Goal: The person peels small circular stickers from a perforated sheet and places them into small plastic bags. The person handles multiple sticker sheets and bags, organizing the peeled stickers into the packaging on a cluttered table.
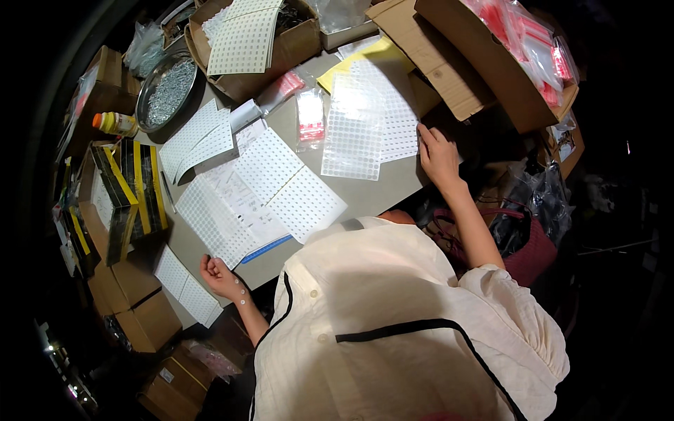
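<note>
Clear sheet [351,133] lies on the far right side of your table [379,193], partly over a white sheet [401,130]. Your right hand [439,156] is at the right edge of this white sheet; I cannot tell if the fingers pinch it. Your left hand [220,278] is loosely curled beside the near end of the dotted sheet [214,217]; whether it grasps, I cannot tell.

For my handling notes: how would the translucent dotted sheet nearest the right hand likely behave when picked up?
The translucent dotted sheet is probably light, since it looks thin. It would likely flex if lifted by a corner, having no visible stiff frame. Its shiny surface suggests it may slip against the printed sheet it overlaps.
</note>
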{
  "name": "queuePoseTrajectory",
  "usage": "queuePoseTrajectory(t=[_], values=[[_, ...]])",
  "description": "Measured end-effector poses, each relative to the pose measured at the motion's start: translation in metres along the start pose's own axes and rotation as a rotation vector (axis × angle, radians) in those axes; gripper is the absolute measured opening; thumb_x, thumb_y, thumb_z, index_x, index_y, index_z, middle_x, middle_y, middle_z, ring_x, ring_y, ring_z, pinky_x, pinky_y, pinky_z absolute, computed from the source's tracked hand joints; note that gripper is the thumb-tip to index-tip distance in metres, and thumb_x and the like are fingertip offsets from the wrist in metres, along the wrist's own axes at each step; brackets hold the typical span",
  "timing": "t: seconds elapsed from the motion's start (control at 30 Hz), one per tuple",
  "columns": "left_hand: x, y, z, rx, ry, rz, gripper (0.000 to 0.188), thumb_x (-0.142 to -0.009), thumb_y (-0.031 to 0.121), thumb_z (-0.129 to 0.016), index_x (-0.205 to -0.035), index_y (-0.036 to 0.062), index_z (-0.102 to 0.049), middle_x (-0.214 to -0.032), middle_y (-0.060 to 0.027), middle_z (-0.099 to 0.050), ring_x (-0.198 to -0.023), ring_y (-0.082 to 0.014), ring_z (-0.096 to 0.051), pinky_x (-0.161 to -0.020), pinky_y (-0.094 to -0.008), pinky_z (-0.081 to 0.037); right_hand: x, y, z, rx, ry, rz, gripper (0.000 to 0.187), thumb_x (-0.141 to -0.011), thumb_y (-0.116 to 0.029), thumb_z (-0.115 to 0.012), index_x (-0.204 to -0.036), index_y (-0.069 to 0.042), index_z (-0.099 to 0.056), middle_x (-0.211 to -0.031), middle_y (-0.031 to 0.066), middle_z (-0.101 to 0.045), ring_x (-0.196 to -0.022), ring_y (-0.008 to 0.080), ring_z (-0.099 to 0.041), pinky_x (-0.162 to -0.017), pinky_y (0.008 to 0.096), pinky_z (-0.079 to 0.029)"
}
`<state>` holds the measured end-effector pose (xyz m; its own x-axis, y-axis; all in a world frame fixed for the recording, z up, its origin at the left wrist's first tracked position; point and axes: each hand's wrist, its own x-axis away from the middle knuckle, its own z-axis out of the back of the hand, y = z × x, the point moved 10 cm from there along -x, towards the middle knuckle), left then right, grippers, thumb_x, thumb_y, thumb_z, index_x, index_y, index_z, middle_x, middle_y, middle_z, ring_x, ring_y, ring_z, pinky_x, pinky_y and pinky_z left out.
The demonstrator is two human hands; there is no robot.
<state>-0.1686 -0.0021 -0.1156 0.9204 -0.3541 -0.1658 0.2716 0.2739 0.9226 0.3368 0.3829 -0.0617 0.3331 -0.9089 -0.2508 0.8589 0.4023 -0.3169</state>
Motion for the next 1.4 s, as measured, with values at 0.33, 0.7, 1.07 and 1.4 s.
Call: queuePoseTrajectory(t=[0.33, 0.7, 1.07, 1.4], values=[[-0.001, -0.003, -0.001, -0.001, -0.004, 0.014, 0.034, -0.096, 0.007, -0.061, -0.128, -0.0026, -0.055, -0.09, -0.0004, -0.059, -0.079, -0.0075, -0.052, -0.075, -0.0208, -0.044, -0.006, 0.007, -0.011, 0.008, -0.061, -0.091, 0.034, -0.093, -0.017, -0.057, -0.127, -0.014, -0.059, -0.097, 0.0136, -0.063, -0.082, 0.0394, -0.065, -0.071, 0.0517, -0.052], [0.0, -0.001, 0.001, -0.021, 0.004, 0.003, 0.034, -0.097, 0.008, -0.062, -0.128, -0.0018, -0.056, -0.092, -0.0004, -0.059, -0.081, -0.0078, -0.052, -0.076, -0.0212, -0.044, -0.017, -0.032, -0.02, 0.039, -0.113, 0.069, 0.043, -0.088, -0.009, -0.059, -0.129, -0.018, -0.059, -0.086, 0.0127, -0.057, -0.08, 0.0335, -0.061, -0.076, 0.0468, -0.049], [0.001, 0.001, 0.0, -0.01, 0.015, 0.032, 0.027, -0.096, 0.008, -0.064, -0.121, -0.0011, -0.061, -0.093, -0.0009, -0.06, -0.079, -0.0066, -0.052, -0.072, -0.0193, -0.044, -0.031, -0.026, -0.036, 0.119, -0.217, -0.019, 0.038, -0.086, -0.008, -0.054, -0.123, -0.017, -0.055, -0.086, 0.0141, -0.064, -0.083, 0.0359, -0.065, -0.078, 0.0519, -0.05], [0.002, 0.003, 0.001, -0.033, 0.017, 0.038, 0.025, -0.096, 0.009, -0.063, -0.119, -0.0015, -0.062, -0.092, -0.001, -0.062, -0.079, -0.0067, -0.054, -0.072, -0.0204, -0.045, -0.026, -0.007, -0.034, -0.254, 0.097, -0.047, 0.033, -0.087, -0.013, -0.054, -0.118, -0.015, -0.063, -0.107, 0.0122, -0.069, -0.094, 0.0333, -0.067, -0.081, 0.0402, -0.054]])
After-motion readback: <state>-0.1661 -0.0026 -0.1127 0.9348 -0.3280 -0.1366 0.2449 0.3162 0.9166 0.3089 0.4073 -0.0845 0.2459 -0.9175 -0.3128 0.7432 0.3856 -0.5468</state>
